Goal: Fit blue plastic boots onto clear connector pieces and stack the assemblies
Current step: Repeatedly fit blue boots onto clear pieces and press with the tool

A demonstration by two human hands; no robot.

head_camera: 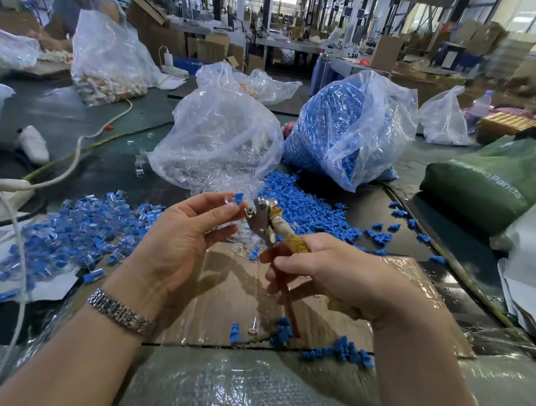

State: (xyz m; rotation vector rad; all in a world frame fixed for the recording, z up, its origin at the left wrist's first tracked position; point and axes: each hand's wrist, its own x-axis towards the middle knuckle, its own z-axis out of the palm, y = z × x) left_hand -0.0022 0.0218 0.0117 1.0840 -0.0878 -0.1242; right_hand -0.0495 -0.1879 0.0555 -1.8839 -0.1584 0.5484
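A person sat at a cluttered factory work table (76, 119), seen from their own head-height view looking down at both bare hands. The left hand (181, 244), a metal watch band (119, 313) on its wrist, pinched a clear connector piece (228, 201) with a blue boot (239, 197) at its tip between thumb and fingertips, raised above the table. The right hand (334, 274) had its fingers curled around the wrapped handles of a pair of pliers (264, 218), whose metal head sat just beside the pinched piece; whether the jaws touched it could not be told. To do this step well, the piece probably needed to be held steady and square to the pliers' head so the boot seated straight, with a light squeeze rather than a hard one, since the clear plastic looked thin. A heap of finished blue-and-clear assemblies (80, 234) lay to the left of the hands, the likely place for the next one. Loose blue boots (307, 212) were spread beyond the pliers, spilling from a large plastic bag of blue boots (344, 135); a bag of clear connectors (217, 142) stood straight ahead. A few boots (339, 350) and one clear piece (253, 327) lay on the taped cardboard (228, 295) beneath the hands. A white cable (72, 164) crossed the table at left, and a green bag (496, 180) sat at right. The scattered parts crowded the work area and could be knocked off.
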